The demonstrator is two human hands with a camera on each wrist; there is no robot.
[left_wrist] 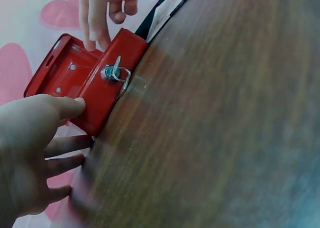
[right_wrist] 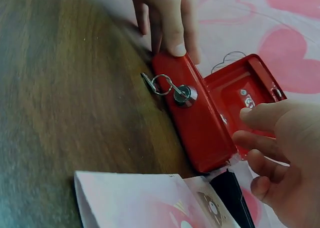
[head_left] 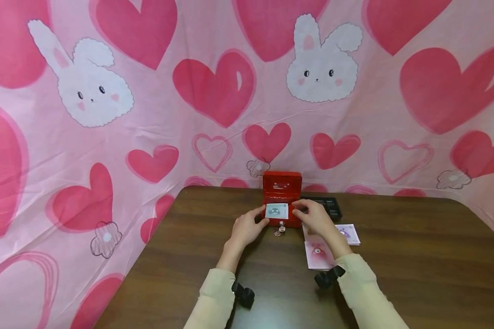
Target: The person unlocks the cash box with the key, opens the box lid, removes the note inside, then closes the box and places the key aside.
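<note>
A small red cash box [head_left: 283,223] stands at the back of the table with its lid [head_left: 282,183] raised. A pale green play banknote [head_left: 276,211] with a cartoon drawing lies in it. Keys on a ring [left_wrist: 121,74] hang from the lock on the box's front. My left hand [head_left: 248,227] touches the left side of the box, thumb at the front top edge and the other fingers extended along the side. My right hand [head_left: 314,218] is at the box's right edge, fingers loosely bent, with nothing visible in them.
A black compartment tray [head_left: 334,209] sits behind my right hand. Pink play notes [head_left: 318,257] lie on the wooden table [head_left: 416,256] under my right forearm, purple ones [head_left: 350,232] beside them. A pink heart-patterned cloth [head_left: 238,151] hangs behind the table.
</note>
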